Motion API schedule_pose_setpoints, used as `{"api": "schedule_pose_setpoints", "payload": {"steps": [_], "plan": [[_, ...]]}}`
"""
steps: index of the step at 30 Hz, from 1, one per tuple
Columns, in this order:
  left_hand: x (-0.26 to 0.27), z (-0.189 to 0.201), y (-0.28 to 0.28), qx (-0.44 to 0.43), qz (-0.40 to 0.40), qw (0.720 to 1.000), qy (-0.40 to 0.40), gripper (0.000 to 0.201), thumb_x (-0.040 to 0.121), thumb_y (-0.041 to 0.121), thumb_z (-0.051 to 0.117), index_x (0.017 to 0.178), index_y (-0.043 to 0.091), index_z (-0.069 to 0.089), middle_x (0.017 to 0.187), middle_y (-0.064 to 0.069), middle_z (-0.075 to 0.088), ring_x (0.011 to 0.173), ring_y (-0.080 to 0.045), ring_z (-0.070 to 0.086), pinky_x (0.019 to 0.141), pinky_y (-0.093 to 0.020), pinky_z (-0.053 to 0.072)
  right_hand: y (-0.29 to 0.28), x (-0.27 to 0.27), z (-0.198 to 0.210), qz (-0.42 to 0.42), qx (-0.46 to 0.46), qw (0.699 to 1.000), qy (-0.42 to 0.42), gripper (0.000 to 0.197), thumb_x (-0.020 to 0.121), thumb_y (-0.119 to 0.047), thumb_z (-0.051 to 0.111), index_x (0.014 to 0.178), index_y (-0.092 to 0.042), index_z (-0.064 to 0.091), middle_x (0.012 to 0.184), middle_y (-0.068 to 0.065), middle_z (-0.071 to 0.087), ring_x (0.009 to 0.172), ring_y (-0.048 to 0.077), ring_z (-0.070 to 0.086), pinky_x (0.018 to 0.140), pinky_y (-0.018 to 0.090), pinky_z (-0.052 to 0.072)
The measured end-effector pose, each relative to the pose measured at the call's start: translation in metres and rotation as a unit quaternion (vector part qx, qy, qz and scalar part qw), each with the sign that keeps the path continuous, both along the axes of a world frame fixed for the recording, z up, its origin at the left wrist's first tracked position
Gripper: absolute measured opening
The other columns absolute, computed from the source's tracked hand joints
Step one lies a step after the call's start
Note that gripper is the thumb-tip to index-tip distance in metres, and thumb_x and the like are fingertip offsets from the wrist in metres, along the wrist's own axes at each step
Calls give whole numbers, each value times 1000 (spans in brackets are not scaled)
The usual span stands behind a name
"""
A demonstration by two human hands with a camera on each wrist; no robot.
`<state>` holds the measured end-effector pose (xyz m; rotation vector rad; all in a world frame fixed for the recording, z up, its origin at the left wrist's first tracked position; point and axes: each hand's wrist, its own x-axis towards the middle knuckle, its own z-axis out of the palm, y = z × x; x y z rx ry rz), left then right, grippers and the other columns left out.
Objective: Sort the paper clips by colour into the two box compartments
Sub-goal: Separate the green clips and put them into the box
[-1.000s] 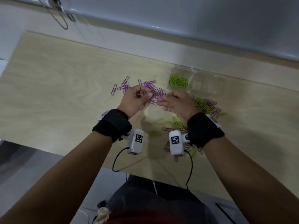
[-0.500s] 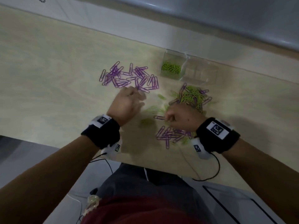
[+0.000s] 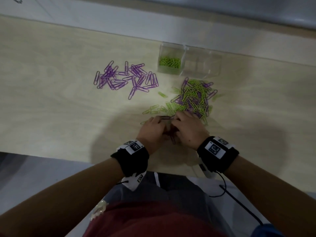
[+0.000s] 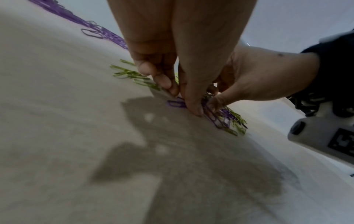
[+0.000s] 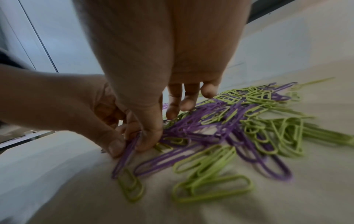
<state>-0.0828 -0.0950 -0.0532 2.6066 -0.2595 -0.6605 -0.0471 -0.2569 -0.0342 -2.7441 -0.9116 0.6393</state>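
Purple clips (image 3: 125,77) lie spread in a loose group on the wooden table (image 3: 51,108), left of the clear box (image 3: 189,61). That box stands at the far edge and has two compartments: the left one holds green clips (image 3: 169,61), while what the right one holds cannot be told. Just near of the box sits a mixed pile (image 3: 193,98) of green and purple clips, tangled together, with a few green ones strewn to its left.

Both hands meet at the near end of this pile, fingertips down on the table. The left hand (image 3: 153,130) has its fingers curled, and its thumb (image 5: 113,144) and fingertips pinch purple clips (image 5: 127,151) against the wood. The right hand (image 3: 189,130) touches it, its thumb (image 5: 151,136) pressing on the same purple clips; its other fingers (image 5: 182,98) reach down, bent, onto the heap beyond. Whether the right hand truly grips a clip or only presses cannot be told.

Black wrist bands (image 3: 132,159) with white camera units sit on both forearms, cables trailing toward the person's lap.
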Motion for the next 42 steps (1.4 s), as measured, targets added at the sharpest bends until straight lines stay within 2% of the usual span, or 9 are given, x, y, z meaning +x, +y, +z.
{"api": "schedule_pose_setpoints", "payload": {"steps": [7, 11, 16, 19, 22, 25, 29, 35, 42], "plan": [[-4, 2, 2, 79, -28, 995, -50, 38, 81, 19, 62, 114, 1, 56, 119, -18, 54, 107, -38, 48, 78, -45, 46, 4, 7, -7, 11, -32, 999, -28, 24, 61, -7, 72, 83, -11, 62, 95, 8, 51, 91, 30, 51, 81, 44, 43], [6, 6, 16, 45, -21, 998, -30, 33, 90, 28, 54, 111, 3, 52, 116, -16, 53, 112, -35, 44, 85, -43, 41, 1, 18, -7, -88, 68, 990, 84, 10, 80, -20, 68, 82, -16, 59, 97, -1, 48, 95, 21, 46, 80, 34, 35], [34, 27, 53, -166, 167, 971, -36, 11, 87, 13, 60, 83, 6, 53, 68, 7, 48, 71, -25, 54, 60, -24, 27, 0, 40, 8, -254, 257, 904, 229, 11, 86, -12, 65, 76, -11, 60, 72, -4, 57, 65, 7, 52, 65, 25, 41], [61, 31, 85, -160, 247, 953, -75, 14, 88, 19, 62, 82, 8, 55, 75, 2, 62, 70, -16, 57, 61, -22, 37, 10, 56, 21, -346, 317, 826, 314, 9, 88, -9, 64, 80, -6, 66, 69, 0, 65, 57, 6, 55, 54, 16, 43], [80, 21, 115, -89, 258, 957, -102, 13, 84, 19, 64, 93, 9, 62, 96, -8, 67, 94, -27, 59, 76, -31, 48, 31, 76, 28, -385, 333, 787, 349, 9, 86, -9, 66, 83, -1, 67, 72, 8, 67, 53, 10, 55, 45, 17, 40], [81, 18, 120, -20, 228, 963, -144, 26, 85, 29, 55, 98, 9, 64, 105, -12, 60, 103, -35, 49, 81, -40, 47, 59, 95, 29, -384, 338, 801, 312, 13, 87, -6, 65, 89, 7, 65, 71, 11, 66, 48, 8, 56, 43, 16, 41], [58, 24, 87, -86, 98, 963, -235, 10, 77, 15, 66, 71, 7, 65, 77, -13, 65, 78, -21, 49, 68, -30, 36, 82, 110, 25, -354, 312, 840, 267, 19, 86, -7, 66, 99, 8, 65, 78, 14, 66, 58, 11, 60, 52, 15, 49], [40, -6, 38, -33, -5, 995, -95, 20, 69, 32, 65, 80, 15, 66, 87, -9, 61, 81, -33, 56, 67, -37, 47, 48, 91, 26, -171, 130, 967, 134, 5, 77, -12, 67, 81, -15, 69, 79, -1, 68, 70, 11, 60, 68, 22, 46], [44, -1, 25, -24, 17, 998, -55, 15, 72, 25, 66, 78, 13, 60, 94, -11, 56, 92, -32, 51, 74, -40, 41, 12, 4, 24, -27, -41, 989, 142, 26, 75, -42, 69, 91, -24, 59, 100, -5, 54, 92, 19, 57, 69, 33, 43]]}}
